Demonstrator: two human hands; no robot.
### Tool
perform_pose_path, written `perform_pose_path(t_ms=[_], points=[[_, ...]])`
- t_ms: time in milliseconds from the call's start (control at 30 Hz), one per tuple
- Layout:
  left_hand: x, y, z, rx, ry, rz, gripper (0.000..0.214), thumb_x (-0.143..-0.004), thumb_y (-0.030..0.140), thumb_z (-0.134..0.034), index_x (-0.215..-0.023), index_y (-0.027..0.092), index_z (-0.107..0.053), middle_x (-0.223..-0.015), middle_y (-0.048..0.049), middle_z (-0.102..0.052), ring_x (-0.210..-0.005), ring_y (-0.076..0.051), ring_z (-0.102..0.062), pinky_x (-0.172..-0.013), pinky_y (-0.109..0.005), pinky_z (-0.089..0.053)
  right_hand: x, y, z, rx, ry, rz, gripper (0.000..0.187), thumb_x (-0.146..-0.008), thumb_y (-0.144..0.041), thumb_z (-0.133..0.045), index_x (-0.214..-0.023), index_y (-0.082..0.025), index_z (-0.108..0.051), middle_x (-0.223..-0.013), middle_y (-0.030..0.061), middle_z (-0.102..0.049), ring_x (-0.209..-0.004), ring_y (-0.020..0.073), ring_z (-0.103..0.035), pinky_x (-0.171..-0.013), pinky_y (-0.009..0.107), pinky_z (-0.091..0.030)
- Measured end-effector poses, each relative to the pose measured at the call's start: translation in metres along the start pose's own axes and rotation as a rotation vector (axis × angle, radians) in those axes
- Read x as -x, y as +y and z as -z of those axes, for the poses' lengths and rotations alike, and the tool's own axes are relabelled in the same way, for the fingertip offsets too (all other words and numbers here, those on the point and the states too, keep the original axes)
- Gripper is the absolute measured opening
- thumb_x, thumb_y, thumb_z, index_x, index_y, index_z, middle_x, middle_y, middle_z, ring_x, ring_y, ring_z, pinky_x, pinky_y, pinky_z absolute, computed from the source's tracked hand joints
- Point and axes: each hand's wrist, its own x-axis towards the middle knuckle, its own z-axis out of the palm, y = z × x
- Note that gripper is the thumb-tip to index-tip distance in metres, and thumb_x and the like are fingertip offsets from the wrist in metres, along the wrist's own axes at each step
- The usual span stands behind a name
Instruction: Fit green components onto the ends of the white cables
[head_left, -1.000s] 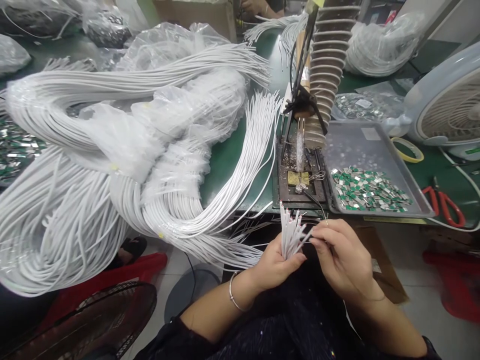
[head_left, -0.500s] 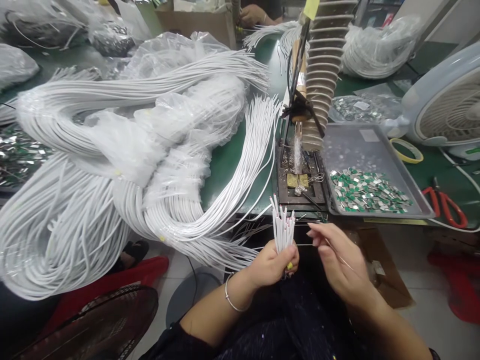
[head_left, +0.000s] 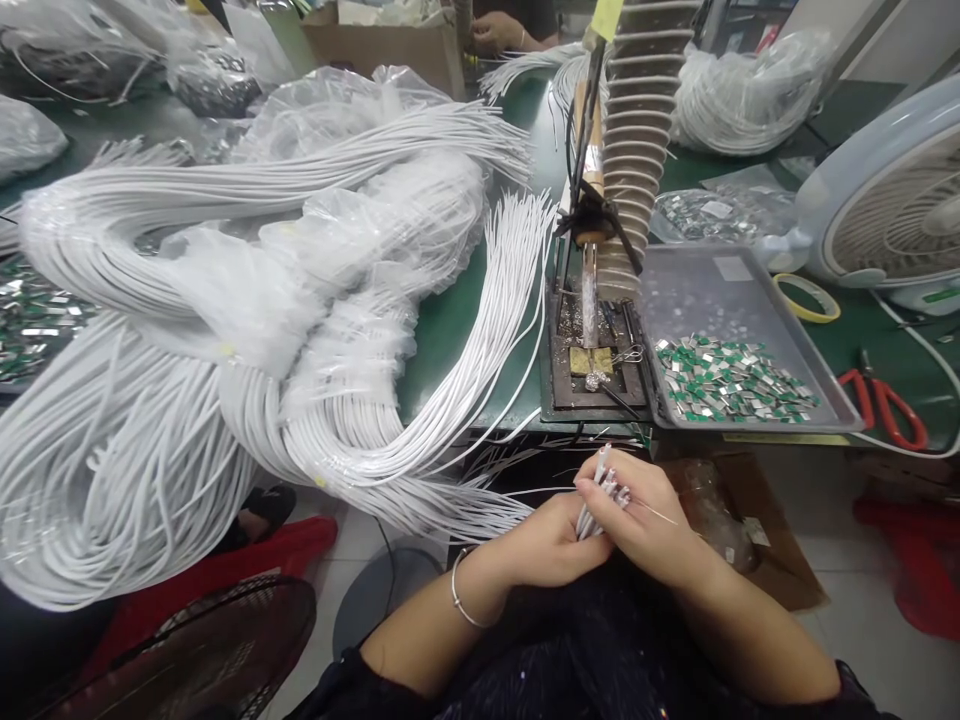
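Several white wires (head_left: 604, 462) sit pinched between the left hand (head_left: 544, 545) and the pressed-together fingers (head_left: 630, 478) of the right hand (head_left: 649, 520), just off the worktop (head_left: 450, 350). Heaps of bundled wires (head_left: 150, 205) remain beside a tray (head_left: 720, 290) of metal clips (head_left: 731, 380)

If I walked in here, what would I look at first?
The huge heap of white wires fills the left side of the green workbench, wrapped partly in clear plastic bags. To its right, a grey metal tray holds a scatter of little green-and-silver pieces. At the bottom, the person's left hand and right hand close around a small bunch of white wires.
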Motion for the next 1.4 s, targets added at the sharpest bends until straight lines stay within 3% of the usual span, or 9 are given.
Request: perform_pose_path(t_ms=[100, 167, 267, 367, 500, 667, 833, 1100, 1400], points=[[-0.005, 0.005, -0.006, 0.039, 0.125, -0.091, 0.020, -0.076, 0.014, -0.052, -0.096, 0.014, -0.054, -0.093, -0.0063, -0.058, -0.089, -0.018, -0.054, -0.082, -0.030, -0.045, 0.001, 0.001, -0.002, 0.070, 0.011, 0.016, 0.019, -0.087, -0.025, -0.046, -0.072, -0.018, -0.055, -0.062, -0.0013, -0.052, -0.056, 0.0104, -0.051, -0.054, 0.021, -0.044], [-0.008, 0.007, -0.007, 0.055, 0.132, -0.123, 0.021, -0.074, 0.013, -0.054, -0.095, 0.015, -0.053, -0.094, -0.0061, -0.057, -0.087, -0.018, -0.053, -0.079, -0.029, -0.046, 0.002, 0.002, -0.002, 0.102, -0.002, 0.029, 0.020, -0.087, -0.026, -0.046, -0.073, -0.018, -0.056, -0.063, -0.0006, -0.053, -0.056, 0.0111, -0.052, -0.054, 0.023, -0.044], [-0.007, 0.009, -0.005, 0.030, 0.104, -0.094, 0.006, -0.074, 0.016, -0.056, -0.079, 0.015, -0.053, -0.078, -0.0031, -0.055, -0.073, -0.014, -0.051, -0.067, -0.026, -0.045, 0.005, 0.001, 0.002, 0.100, -0.043, 0.068, 0.014, -0.086, -0.027, -0.049, -0.080, -0.017, -0.058, -0.069, 0.0014, -0.057, -0.062, 0.0124, -0.056, -0.058, 0.024, -0.047], [-0.003, 0.009, 0.001, 0.054, 0.115, -0.024, 0.018, -0.079, 0.029, -0.055, -0.069, 0.015, -0.049, -0.063, 0.0014, -0.048, -0.058, -0.009, -0.043, -0.055, -0.022, -0.038, 0.011, 0.004, 0.009, 0.057, -0.005, 0.091, 0.016, -0.085, -0.025, -0.052, -0.098, -0.017, -0.058, -0.085, 0.0054, -0.062, -0.075, 0.0147, -0.060, -0.067, 0.026, -0.051], [0.001, 0.011, 0.006, 0.325, 0.249, 0.069, 0.034, -0.080, 0.048, -0.054, -0.077, 0.014, -0.053, -0.055, 0.0047, -0.046, -0.045, -0.005, -0.037, -0.044, -0.020, -0.031, 0.025, 0.011, 0.018, -0.149, 0.083, 0.073, 0.022, -0.089, -0.022, -0.045, -0.106, -0.021, -0.058, -0.086, 0.0066, -0.061, -0.072, 0.0149, -0.058, -0.059, 0.027, -0.051], [-0.002, 0.015, 0.005, 0.602, 0.302, 0.096, 0.037, -0.072, 0.044, -0.066, -0.091, 0.012, -0.059, -0.055, 0.0055, -0.049, -0.040, -0.002, -0.033, -0.041, -0.019, -0.024, 0.037, 0.016, 0.015, -0.470, -0.002, 0.109, 0.026, -0.092, -0.024, -0.038, -0.104, -0.022, -0.061, -0.079, 0.0069, -0.061, -0.068, 0.0150, -0.058, -0.050, 0.026, -0.050], [-0.003, 0.019, 0.002, 0.671, 0.344, 0.095, 0.033, -0.068, 0.041, -0.071, -0.078, 0.011, -0.060, -0.050, 0.0055, -0.048, -0.039, -0.002, -0.032, -0.040, -0.019, -0.021, 0.042, 0.024, 0.005, -0.662, -0.018, -0.039, 0.026, -0.093, -0.025, -0.039, -0.104, -0.022, -0.062, -0.079, 0.0065, -0.062, -0.064, 0.0138, -0.059, -0.047, 0.025, -0.050], [-0.002, 0.027, 0.002, 0.652, 0.468, 0.095, 0.037, -0.065, 0.041, -0.073, -0.081, 0.010, -0.062, -0.043, 0.0093, -0.040, -0.038, -0.002, -0.030, -0.041, -0.021, -0.018, 0.047, 0.033, 0.003, -0.752, 0.041, -0.243, 0.027, -0.092, -0.031, -0.043, -0.097, -0.018, -0.066, -0.077, 0.0080, -0.065, -0.059, 0.0132, -0.060, -0.045, 0.024, -0.050], [-0.004, 0.020, 0.009, 0.635, 0.593, 0.113, 0.031, -0.066, 0.037, -0.073, -0.077, 0.009, -0.063, -0.049, 0.0052, -0.049, -0.038, -0.001, -0.029, -0.041, -0.021, -0.018, 0.059, 0.039, 0.045, -0.655, 0.044, -0.242, 0.025, -0.090, -0.026, -0.045, -0.099, -0.023, -0.069, -0.081, 0.0102, -0.071, -0.054, 0.0140, -0.062, -0.039, 0.022, -0.048]])
